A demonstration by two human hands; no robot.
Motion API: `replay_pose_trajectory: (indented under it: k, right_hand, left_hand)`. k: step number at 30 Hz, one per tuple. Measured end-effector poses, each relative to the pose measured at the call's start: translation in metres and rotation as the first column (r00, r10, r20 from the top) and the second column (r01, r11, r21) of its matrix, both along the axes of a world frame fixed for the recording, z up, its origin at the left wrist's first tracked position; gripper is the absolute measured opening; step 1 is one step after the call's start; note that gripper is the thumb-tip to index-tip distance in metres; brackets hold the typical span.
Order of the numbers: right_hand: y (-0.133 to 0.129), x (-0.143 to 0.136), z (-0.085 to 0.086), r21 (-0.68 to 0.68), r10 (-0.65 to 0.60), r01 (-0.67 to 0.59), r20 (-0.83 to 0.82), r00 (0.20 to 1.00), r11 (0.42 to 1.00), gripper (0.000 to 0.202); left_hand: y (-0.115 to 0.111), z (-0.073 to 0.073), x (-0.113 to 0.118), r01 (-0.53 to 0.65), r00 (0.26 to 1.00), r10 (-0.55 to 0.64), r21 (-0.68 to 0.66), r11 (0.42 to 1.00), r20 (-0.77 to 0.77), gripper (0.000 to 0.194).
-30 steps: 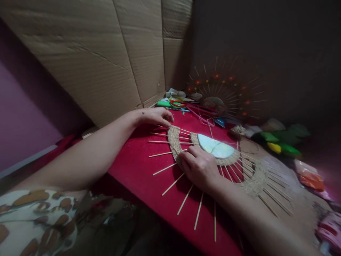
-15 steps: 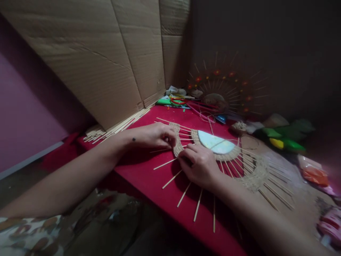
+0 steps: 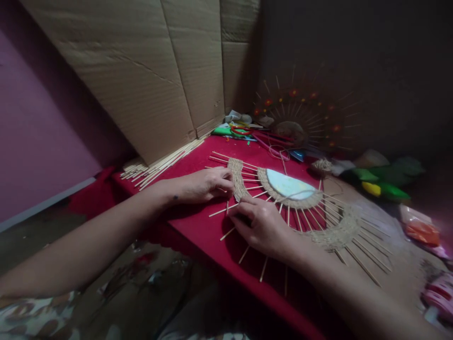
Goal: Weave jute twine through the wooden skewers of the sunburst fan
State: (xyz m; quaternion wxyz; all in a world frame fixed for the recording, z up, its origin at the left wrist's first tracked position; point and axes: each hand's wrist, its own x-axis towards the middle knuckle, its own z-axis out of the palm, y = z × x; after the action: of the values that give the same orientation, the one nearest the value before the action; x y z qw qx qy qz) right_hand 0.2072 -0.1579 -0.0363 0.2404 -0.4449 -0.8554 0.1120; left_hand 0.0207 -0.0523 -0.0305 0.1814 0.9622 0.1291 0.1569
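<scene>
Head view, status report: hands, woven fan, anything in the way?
Left hand and right hand at woven fan, outer band. Fan partly over red cloth. Right hand hides part of band.

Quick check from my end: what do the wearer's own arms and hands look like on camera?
The left hand and right hand are bare, with no gloves. The forearms show no sleeves or cables. A small, roundish dark mark sits near the left wrist. Whitish fabric with brown patches shows below the left forearm.

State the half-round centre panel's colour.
Half-round centre panel: pale blue-white, faint yellowish tints; best in the head view.
</scene>
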Motion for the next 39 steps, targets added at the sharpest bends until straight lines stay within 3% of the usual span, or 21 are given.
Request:
replay_pose_trajectory:
  k: [7, 16, 23, 30, 35, 39]
  right_hand:
    - [-0.004, -0.006, -0.004, 0.034, 0.006, -0.007, 0.031, 0.999, 0.999, 0.012]
    - [-0.010, -0.014, -0.006, 0.086, 0.009, -0.017, 0.089, 0.996, 0.996, 0.015]
    - [-0.016, -0.016, -0.004, 0.039, -0.021, 0.018, 0.065, 0.998, 0.999, 0.016]
    - [-0.018, -0.018, 0.002, -0.086, -0.011, 0.008, -0.029, 1.000, 0.996, 0.015]
    - [-0.016, -0.022, 0.003, -0.124, -0.015, -0.009, -0.195, 0.981, 0.992, 0.018]
    - [-0.019, -0.027, 0.007, -0.107, 0.001, -0.017, -0.148, 0.989, 0.994, 0.020]
  left_hand:
    - [-0.017, -0.004, -0.018, -0.011, 1.000, 0.011, 0.065, 0.998, -0.005, 0.029]
    - [-0.029, -0.012, -0.029, -0.207, 0.967, 0.227, 0.164, 0.964, -0.113, 0.034]
    - [-0.024, -0.015, -0.024, -0.161, 0.982, 0.180, 0.231, 0.960, -0.065, 0.029]
    - [-0.031, -0.010, -0.019, -0.149, 0.969, 0.219, 0.439, 0.886, -0.113, 0.026]
    - [-0.029, -0.007, -0.018, -0.142, 0.967, 0.216, 0.424, 0.895, -0.133, 0.025]
    - [-0.029, -0.001, -0.019, -0.138, 0.968, 0.206, 0.385, 0.912, -0.143, 0.025]
